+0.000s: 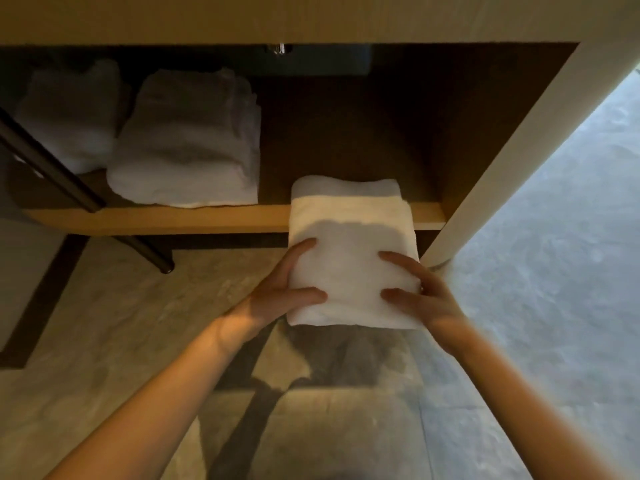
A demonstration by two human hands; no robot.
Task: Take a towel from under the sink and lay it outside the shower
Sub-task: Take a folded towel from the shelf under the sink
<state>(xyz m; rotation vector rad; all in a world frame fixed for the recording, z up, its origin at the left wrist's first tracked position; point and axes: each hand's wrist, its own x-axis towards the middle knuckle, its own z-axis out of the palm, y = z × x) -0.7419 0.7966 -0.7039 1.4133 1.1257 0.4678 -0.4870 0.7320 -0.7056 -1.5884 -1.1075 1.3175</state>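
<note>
**Towel half clear of shelf, held at both sides**

Position: the folded towel (pixel 349 233) is at centre frame. Its far end lies over the front edge of the shelf (pixel 173 219) and its near end is out above the floor (pixel 114 323). Whether the far end rests on the shelf cannot be told.

Hold: the left grip (pixel 282 292) grasps the towel's left side and the right grip (pixel 417 294) its right side. Fingers of each are curled onto the top face.

Risks:
- Both holds are on the near half only. Once clear of the shelf, the far end may sag and the folds may fall open.
- If the fingers catch only the upper layers, the lower layers could drop to the floor.
- The right grip is near the pale panel (pixel 502 168) at right of frame, and a wide swing could snag the towel on it.

Materials:
- The towel is thick white terry in a soft rectangular fold, with a flat woven band across its rounded far end.
- The shelf is smooth light wood with a square edge.
- The floor looks like mottled stone tile.
- Two stacks (pixel 187 143) of similar towels sit in shadow at upper left.
</note>
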